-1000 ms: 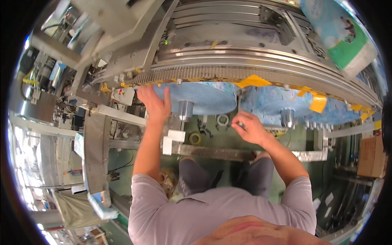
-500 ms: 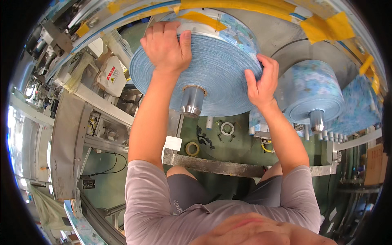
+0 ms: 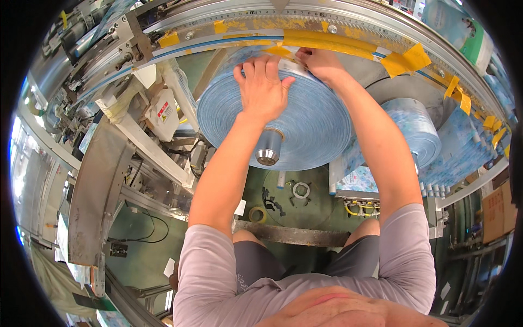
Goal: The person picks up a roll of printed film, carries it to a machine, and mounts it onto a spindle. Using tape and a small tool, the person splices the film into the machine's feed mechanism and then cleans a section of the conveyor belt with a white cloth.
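Observation:
A large roll of blue printed film [image 3: 321,128] sits on a metal shaft [image 3: 268,148] in front of me, its wound side facing me. My left hand [image 3: 263,90] lies over the roll's upper edge, fingers spread and thumb out to the right. My right hand [image 3: 321,64] is at the top of the roll, beside a white strip on its outer surface. Its fingers are curled together, and what they pinch, if anything, is hidden. Just left of those fingers, a piece of yellow tape [image 3: 279,51] shows on the roll.
A yellow-taped machine rail [image 3: 338,41] crosses beyond the roll. To the right, a smaller film roll [image 3: 411,128] sits on another shaft. Below lie a tape roll [image 3: 257,215] and a metal ring [image 3: 300,189], past a low frame bar [image 3: 294,235]. Machine frames stand at left.
My right hand has left the roll's right edge and moved up and left to its top, fingers now curled. My left hand stays on the upper edge. The view has shifted, showing more rail.

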Available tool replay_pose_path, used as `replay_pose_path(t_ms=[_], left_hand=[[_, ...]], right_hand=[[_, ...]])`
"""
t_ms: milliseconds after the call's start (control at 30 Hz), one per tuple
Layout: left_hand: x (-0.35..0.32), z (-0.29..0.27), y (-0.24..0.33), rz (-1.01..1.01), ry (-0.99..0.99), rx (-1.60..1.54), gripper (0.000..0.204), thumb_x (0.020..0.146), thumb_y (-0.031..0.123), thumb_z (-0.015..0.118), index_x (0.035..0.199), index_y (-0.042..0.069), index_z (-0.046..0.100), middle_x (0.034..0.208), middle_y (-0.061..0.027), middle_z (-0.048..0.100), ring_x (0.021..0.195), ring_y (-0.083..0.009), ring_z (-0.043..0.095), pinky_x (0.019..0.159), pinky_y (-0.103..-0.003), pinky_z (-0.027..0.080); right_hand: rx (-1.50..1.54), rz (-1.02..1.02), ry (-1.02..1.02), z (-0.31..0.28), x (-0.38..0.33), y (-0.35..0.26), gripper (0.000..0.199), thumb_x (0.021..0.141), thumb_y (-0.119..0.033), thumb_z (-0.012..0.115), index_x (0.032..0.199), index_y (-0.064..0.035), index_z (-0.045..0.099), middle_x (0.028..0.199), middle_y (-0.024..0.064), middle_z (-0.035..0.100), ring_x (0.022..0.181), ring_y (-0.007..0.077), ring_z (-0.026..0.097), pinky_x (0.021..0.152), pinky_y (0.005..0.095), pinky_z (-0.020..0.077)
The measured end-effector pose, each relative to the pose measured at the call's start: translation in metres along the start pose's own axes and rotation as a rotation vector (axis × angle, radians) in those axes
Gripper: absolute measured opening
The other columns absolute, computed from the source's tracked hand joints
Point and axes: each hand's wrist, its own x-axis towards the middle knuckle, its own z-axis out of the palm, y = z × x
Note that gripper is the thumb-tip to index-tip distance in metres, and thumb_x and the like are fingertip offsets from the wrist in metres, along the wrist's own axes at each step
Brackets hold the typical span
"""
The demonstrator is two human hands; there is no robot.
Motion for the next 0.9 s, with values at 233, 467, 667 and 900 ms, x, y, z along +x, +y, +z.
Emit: replay_pose_path(t_ms=[233,467,667,900], left_hand=[[-0.005,0.002,-0.001,-0.004,-0.033,0.03,0.052,0.089,0.037,0.08,0.128,0.009,0.06,0.13,-0.0125,0.059,0.123,-0.0366,0.049,0.105,-0.06,0.029],[-0.002,0.002,0.002,-0.003,-0.052,0.039,0.052,0.089,0.038,0.081,0.127,0.009,0.061,0.131,-0.0119,0.058,0.124,-0.0362,0.048,0.106,-0.06,0.028],[-0.004,0.001,0.002,-0.026,-0.073,0.038,0.049,0.091,0.04,0.08,0.126,0.01,0.063,0.131,-0.0119,0.058,0.123,-0.0368,0.048,0.107,-0.06,0.027],[-0.001,-0.007,-0.003,-0.089,-0.217,0.081,0.06,0.093,0.045,0.077,0.136,0.007,0.059,0.137,-0.0161,0.057,0.13,-0.0394,0.046,0.113,-0.062,0.025]], right_hand=[[-0.255,-0.08,-0.013,-0.009,-0.008,-0.006,0.037,0.099,-0.037,0.074,0.115,-0.0049,0.077,0.106,0.0147,0.078,0.099,0.0301,0.072,0.088,0.0396,0.0551],[-0.593,-0.334,-0.073,-0.009,0.007,0.004,0.033,0.1,-0.031,0.068,0.119,-0.0047,0.075,0.113,0.0161,0.078,0.106,0.0335,0.072,0.093,0.0448,0.0558],[-0.682,-0.41,0.522,-0.058,0.02,0.064,0.033,0.102,-0.03,0.066,0.122,-0.005,0.075,0.116,0.0181,0.077,0.109,0.04,0.071,0.095,0.0476,0.0541],[0.259,0.184,0.312,-0.095,-0.125,0.096,0.027,0.103,-0.025,0.072,0.115,-0.0017,0.076,0.105,0.004,0.077,0.097,0.0133,0.07,0.086,0.0318,0.0549]])
